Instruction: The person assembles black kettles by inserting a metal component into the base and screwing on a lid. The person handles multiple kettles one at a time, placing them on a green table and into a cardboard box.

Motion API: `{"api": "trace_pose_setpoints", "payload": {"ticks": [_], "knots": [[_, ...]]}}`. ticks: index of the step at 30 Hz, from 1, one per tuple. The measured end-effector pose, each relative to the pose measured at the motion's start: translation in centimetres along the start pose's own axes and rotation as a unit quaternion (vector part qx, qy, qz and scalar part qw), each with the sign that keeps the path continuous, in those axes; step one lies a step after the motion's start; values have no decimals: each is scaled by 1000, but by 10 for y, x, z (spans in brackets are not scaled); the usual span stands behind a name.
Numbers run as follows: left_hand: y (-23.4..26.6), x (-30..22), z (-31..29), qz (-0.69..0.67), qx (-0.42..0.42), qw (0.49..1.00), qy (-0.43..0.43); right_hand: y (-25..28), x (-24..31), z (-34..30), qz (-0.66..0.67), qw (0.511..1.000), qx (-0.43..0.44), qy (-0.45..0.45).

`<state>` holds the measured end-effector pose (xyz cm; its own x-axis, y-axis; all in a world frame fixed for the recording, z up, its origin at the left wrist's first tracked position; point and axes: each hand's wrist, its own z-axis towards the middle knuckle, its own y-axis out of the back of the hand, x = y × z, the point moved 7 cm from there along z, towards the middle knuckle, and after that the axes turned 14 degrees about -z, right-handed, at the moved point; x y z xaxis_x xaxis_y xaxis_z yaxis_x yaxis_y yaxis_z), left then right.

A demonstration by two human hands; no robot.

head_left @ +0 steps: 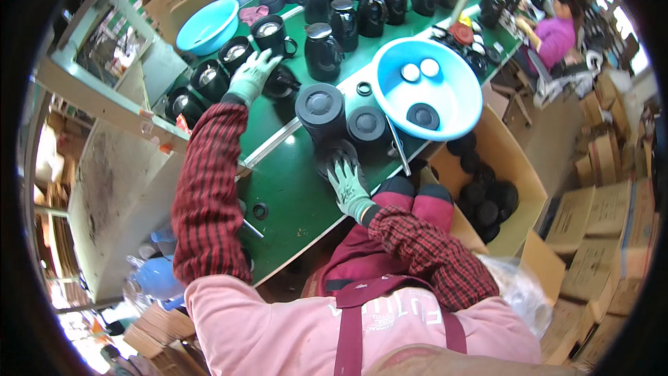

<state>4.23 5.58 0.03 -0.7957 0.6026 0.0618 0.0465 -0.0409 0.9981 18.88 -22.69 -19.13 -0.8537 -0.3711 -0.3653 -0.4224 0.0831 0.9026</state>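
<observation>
My left hand (253, 78), in a pale green glove, is stretched out over the far left of the green table, fingers extended. Beside its fingers is a black jug (281, 83) with a spout; whether they touch is hard to tell. Open-topped black jugs (234, 51) stand around that hand. My right hand (349, 188), gloved alike, lies with fingers spread on a black round part (337, 156) near the table's front edge. Just beyond it stand a stack of black round bases (320, 104) and a second, lower black stack (367, 125).
A light blue basin (428, 49) holds white and black round caps. Lidded black jugs (323, 50) line the far side. Right of my legs, a cardboard box (518, 167) contains black discs. A metal rod (398, 145) lies beside the basin. A co-worker in purple (557, 40) sits far right.
</observation>
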Motion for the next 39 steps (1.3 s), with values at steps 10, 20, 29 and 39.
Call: {"api": "trace_pose_setpoints", "payload": {"ticks": [10,20,29,39], "knots": [[-62,-14,38,-256,-291,920,57,-18,-6,-28,66,997,-10,31],[-100,133,-151,16,-50,678,733,-49,1,-22,132,991,-16,31],[-114,45,-116,8,-67,940,335,-53,4,-11,71,993,-94,20],[9,-145,-246,-265,-113,956,61,48,-42,-40,295,934,-191,-65]]}}
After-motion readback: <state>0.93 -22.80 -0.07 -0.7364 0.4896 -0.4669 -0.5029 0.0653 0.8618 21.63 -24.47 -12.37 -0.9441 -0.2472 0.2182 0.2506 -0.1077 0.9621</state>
